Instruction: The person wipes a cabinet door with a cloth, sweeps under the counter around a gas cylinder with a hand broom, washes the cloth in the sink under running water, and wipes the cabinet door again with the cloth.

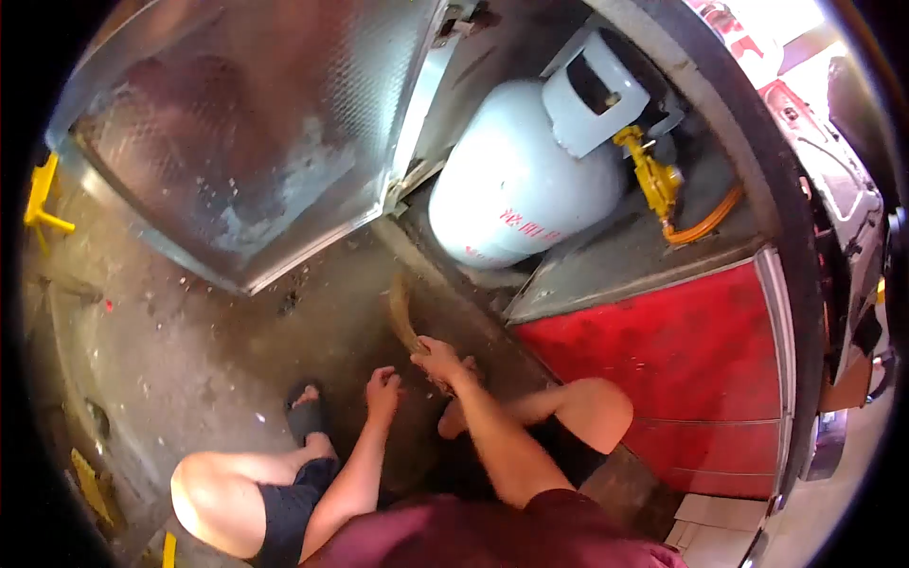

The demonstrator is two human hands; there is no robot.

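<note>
My right hand (pixel 440 362) is wrapped round a tan, curved brush-like thing (pixel 401 310), held low over the floor. Motion blurs this thing, so its exact kind is unclear. To its left, my left hand (pixel 383 390) hovers between my knees with its fingers curled in, and I see nothing in it. Ahead of both hands a white gas cylinder (pixel 502 175) leans inside an open cabinet. A yellow valve fitting (pixel 651 175) and an orange hose (pixel 710 220) are attached at its top end.
An open metal cabinet door (pixel 275 133) stands at the upper left. The cabinet's red panel (pixel 663 369) is close to my right knee. The concrete floor (pixel 180 341) is stained and has small bits of debris. Yellow parts (pixel 43 199) stand at the far left edge.
</note>
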